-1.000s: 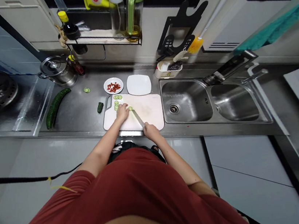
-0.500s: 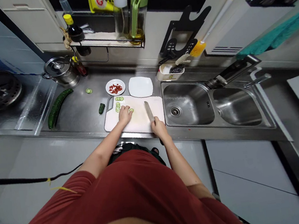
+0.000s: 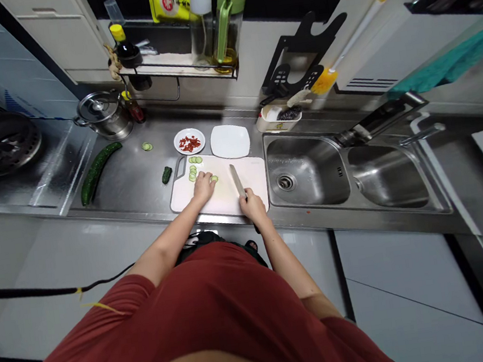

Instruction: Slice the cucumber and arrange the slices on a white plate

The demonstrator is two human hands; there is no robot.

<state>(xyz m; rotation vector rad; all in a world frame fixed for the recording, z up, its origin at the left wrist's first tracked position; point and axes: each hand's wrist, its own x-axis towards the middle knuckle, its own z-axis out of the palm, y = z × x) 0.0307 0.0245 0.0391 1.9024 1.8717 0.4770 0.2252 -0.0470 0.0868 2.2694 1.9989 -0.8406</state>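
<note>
On a white cutting board [image 3: 227, 203], my left hand [image 3: 204, 188] is bent over with its fingers drawn together, pressing on pale green cucumber slices [image 3: 214, 178] at its fingertips. My right hand [image 3: 253, 204] is wrapped round the handle of a kitchen knife [image 3: 237, 180]. The blade points away from me and lies to the right of the slices, apart from them. More cucumber slices [image 3: 193, 172] lie in small overlapping groups near the board's grey handle. Left of the board is a dark green cucumber end piece [image 3: 166, 175].
Behind the board stand a plate of chopped red pieces [image 3: 189, 142] and a white square plate [image 3: 230, 141]. A long cucumber [image 3: 97, 173] and a few slices [image 3: 147, 146] lie on the steel counter. The double sink [image 3: 306, 169] is at the right, a lidded pot [image 3: 103, 115] at the back left.
The knife and my right hand have shifted a little left, nearer my left hand. My left hand keeps its place on the board. The whole view has moved slightly.
</note>
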